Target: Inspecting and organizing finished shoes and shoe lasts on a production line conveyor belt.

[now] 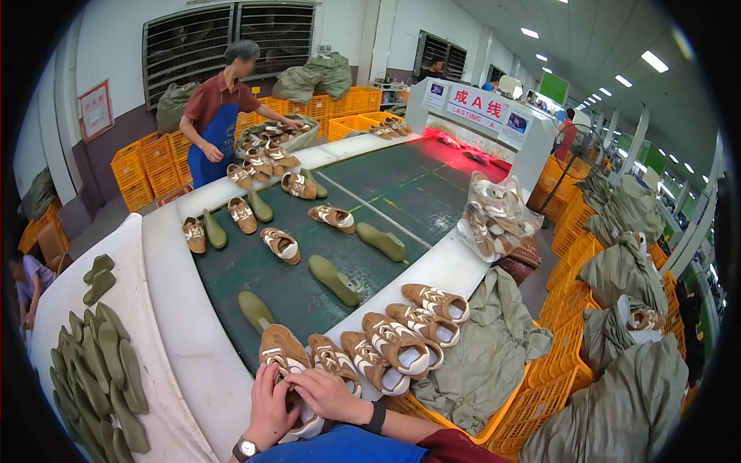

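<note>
At the near edge of the work surface, my left hand (270,405) grips a brown and white lace-up sneaker (282,346) by its left side. My right hand (328,395) bends over the same sneaker's collar and lace area, its fingers close to those of the left. The toe points away from me. What the fingertips pinch is partly hidden behind the hands. Just right of it lie several matching sneakers (394,339) on the white ledge. A green shoe last (255,311) rests on the dark belt just beyond the toe.
The green conveyor belt (401,189) carries sneakers and lasts. Many green lasts (96,359) pile on the white table at left. A bag of shoes (494,216) sits on the right ledge. Orange crates (532,413) stand at right. A co-worker in a blue apron (218,147) handles shoes across the belt.
</note>
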A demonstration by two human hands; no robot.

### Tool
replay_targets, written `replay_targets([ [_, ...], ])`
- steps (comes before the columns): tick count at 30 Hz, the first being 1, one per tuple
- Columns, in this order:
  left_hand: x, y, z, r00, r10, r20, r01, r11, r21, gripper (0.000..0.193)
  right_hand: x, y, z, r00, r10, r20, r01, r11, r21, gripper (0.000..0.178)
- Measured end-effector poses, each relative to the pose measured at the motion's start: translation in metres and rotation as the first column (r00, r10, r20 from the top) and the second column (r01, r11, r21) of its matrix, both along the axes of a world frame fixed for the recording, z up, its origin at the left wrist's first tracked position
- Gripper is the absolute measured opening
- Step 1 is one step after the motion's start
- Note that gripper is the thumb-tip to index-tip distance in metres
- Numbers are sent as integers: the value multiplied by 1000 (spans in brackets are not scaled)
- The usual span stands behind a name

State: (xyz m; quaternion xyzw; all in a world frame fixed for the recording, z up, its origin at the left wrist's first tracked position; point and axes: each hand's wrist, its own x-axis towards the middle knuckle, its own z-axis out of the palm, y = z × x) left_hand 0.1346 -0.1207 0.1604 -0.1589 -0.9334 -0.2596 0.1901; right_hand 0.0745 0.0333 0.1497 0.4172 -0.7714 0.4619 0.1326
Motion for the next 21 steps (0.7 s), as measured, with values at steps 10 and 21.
replay_targets([
  [10,-10,2,-10,976,108,-188,-107,994,18,20,-4,7,3,999,-5,34,-1,986,165,37],
  [21,-13,8,-1,985,48,-167,-50,999,-8,21,-7,-1,7,990,-104,95,59,918,393,45],
])
